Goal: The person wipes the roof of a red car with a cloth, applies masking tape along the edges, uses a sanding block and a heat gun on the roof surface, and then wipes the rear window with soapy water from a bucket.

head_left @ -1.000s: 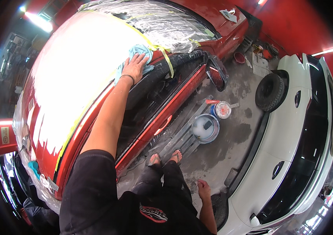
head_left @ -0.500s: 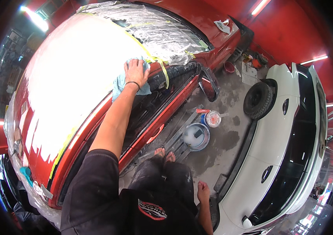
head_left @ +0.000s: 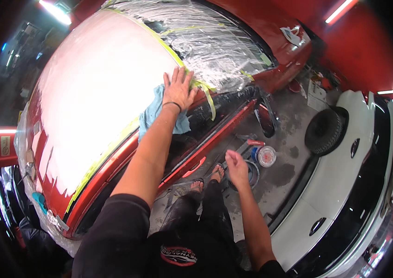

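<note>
My left hand (head_left: pixel 178 89) lies flat with fingers spread at the front corner of a red car's roof (head_left: pixel 99 78), which is coated pale white-pink. Its fingertips reach the yellow masking tape (head_left: pixel 168 47) along the windshield edge. A light blue cloth (head_left: pixel 152 115) lies partly beneath the palm and wrist, draping over the side of the roof. My right hand (head_left: pixel 237 167), fingers curled in with nothing seen in them, hangs in the air above a bucket (head_left: pixel 253 174) and hides much of it.
Plastic sheeting (head_left: pixel 215 46) covers the windshield. The side mirror (head_left: pixel 265 116) juts out below. A blue-sided tub (head_left: pixel 266 156) and a red-handled tool (head_left: pixel 255 142) are by the bucket. A white vehicle (head_left: pixel 326 185) with a spare wheel (head_left: pixel 324 131) stands to the right.
My right hand has risen from beside my leg to above the bucket. My left hand's fingers now extend past the cloth onto the tape edge. The view has shifted.
</note>
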Demonstrator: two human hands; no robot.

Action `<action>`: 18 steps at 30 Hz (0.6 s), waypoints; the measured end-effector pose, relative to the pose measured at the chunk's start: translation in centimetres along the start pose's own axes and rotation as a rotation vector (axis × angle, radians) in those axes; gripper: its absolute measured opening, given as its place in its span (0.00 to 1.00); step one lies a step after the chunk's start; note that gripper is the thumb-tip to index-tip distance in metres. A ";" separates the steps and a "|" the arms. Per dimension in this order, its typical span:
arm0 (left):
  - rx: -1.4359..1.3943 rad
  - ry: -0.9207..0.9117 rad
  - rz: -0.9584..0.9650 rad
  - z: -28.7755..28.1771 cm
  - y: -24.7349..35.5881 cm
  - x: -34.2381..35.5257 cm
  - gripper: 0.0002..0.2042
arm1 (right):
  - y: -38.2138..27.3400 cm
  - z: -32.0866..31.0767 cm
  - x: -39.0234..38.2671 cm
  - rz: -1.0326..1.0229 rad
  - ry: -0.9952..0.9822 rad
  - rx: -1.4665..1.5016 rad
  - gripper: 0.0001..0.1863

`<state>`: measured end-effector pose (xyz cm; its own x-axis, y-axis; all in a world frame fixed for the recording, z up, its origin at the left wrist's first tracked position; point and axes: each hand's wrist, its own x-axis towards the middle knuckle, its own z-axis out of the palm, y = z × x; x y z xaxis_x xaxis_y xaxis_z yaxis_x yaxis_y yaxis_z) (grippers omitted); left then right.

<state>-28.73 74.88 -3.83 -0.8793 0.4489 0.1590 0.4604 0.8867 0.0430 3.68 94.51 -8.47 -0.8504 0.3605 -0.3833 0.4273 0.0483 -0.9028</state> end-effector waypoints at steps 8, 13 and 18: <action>0.059 -0.116 -0.198 -1.1 1.7 1.7 0.36 | -6.7 5.4 15.8 -0.217 0.180 -0.172 0.21; 0.088 -0.152 -0.214 -1.2 1.4 1.8 0.37 | -7.3 8.0 19.5 -0.302 0.255 -0.276 0.25; 0.101 -0.192 -0.217 -1.6 1.8 2.5 0.38 | -7.8 10.2 19.2 -0.334 0.249 -0.297 0.22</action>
<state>-29.89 77.45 -1.79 -0.9670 0.2526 -0.0327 0.2538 0.9662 -0.0440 -19.11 91.52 -10.78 -0.8721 0.4892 0.0076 0.2440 0.4484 -0.8599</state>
